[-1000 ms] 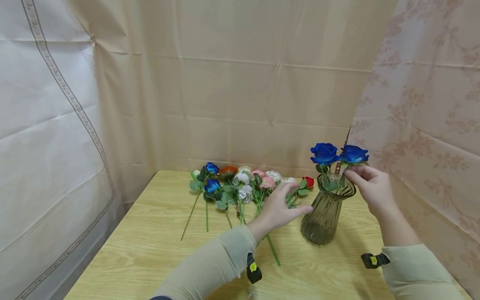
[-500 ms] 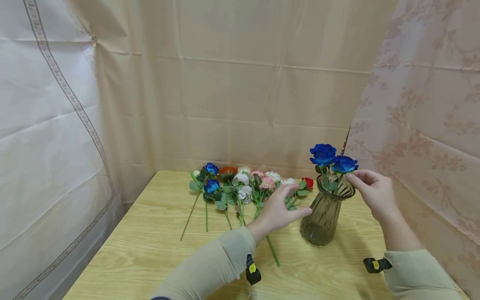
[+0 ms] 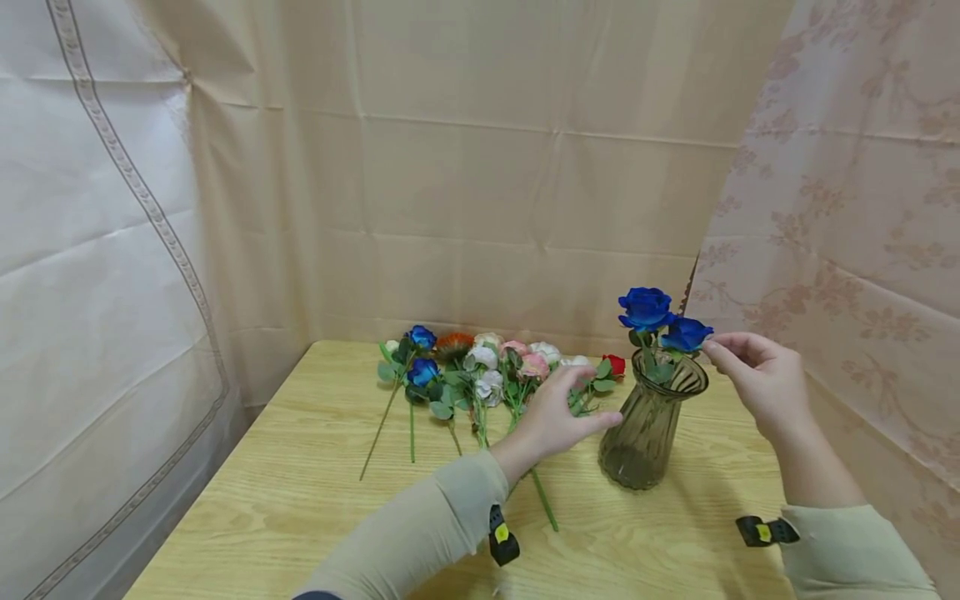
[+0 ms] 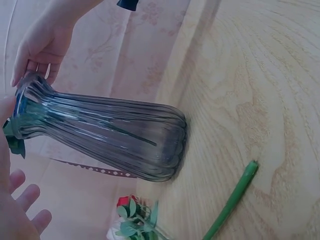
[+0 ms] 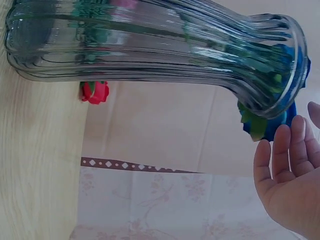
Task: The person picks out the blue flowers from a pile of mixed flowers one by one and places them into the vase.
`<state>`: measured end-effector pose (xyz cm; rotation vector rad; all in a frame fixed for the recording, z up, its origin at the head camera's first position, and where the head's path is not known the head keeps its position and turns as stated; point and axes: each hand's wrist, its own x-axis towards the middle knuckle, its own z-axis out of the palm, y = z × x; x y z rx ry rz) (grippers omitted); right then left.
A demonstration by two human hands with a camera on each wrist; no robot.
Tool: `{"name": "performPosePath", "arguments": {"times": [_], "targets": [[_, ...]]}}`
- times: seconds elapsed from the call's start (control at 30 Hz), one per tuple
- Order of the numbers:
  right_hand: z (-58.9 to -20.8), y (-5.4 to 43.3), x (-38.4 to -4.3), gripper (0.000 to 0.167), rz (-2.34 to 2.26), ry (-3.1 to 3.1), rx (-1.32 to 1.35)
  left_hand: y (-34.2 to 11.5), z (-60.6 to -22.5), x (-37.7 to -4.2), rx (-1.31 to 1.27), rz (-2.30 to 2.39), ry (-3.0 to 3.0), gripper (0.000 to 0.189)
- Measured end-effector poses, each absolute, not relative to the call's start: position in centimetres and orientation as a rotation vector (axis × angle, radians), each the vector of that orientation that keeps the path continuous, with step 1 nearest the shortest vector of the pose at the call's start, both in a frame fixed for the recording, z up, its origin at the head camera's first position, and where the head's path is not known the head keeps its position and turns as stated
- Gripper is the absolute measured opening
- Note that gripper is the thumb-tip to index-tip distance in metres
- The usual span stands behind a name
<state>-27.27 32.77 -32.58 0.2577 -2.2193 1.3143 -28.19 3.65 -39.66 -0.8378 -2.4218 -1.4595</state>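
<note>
A ribbed, smoky glass vase (image 3: 641, 446) stands upright on the table, two blue roses in its mouth. The taller rose (image 3: 645, 308) is on the left, the lower rose (image 3: 686, 334) on the right. My right hand (image 3: 768, 385) is at the lower rose's right edge, fingers loosely extended; in the right wrist view its fingertips are beside the blue petals (image 5: 277, 130), and I cannot tell whether they touch. Left of the vase, my left hand (image 3: 551, 418) holds nothing, thumb spread near the glass. The left wrist view shows a stem (image 4: 132, 134) inside the vase.
Several artificial flowers lie in a row left of the vase: blue roses (image 3: 423, 372), an orange flower (image 3: 456, 345), white flowers (image 3: 490, 387), pink ones (image 3: 534, 365) and a red rose (image 3: 615, 364). Their stems point forward on the wooden table (image 3: 300, 500). Curtains (image 3: 525, 183) hang behind.
The right-hand blue rose has moved left and lower, closer to the other rose. My right hand has let go of it and drawn slightly right. The left hand has barely moved.
</note>
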Motion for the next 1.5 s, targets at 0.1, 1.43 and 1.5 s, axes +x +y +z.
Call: {"name": "performPosePath", "arguments": {"times": [0.1, 1.43, 1.5], "targets": [[-32.2, 32.6, -26.8, 0.024, 1.321, -2.211, 0.259, 3.5, -39.4, -28.1, -0.853, -1.452, -2.414, 0.072], [-37.5, 31.0, -25.3, 0.085, 1.412, -2.320, 0.359, -0.2, -40.2, -27.0, -0.901, -1.419, -2.458, 0.045], [-37.7, 30.8, -25.4, 0.088, 1.426, -2.321, 0.357, -0.3, -40.3, -26.9, -0.903, -1.417, -2.456, 0.046]]}}
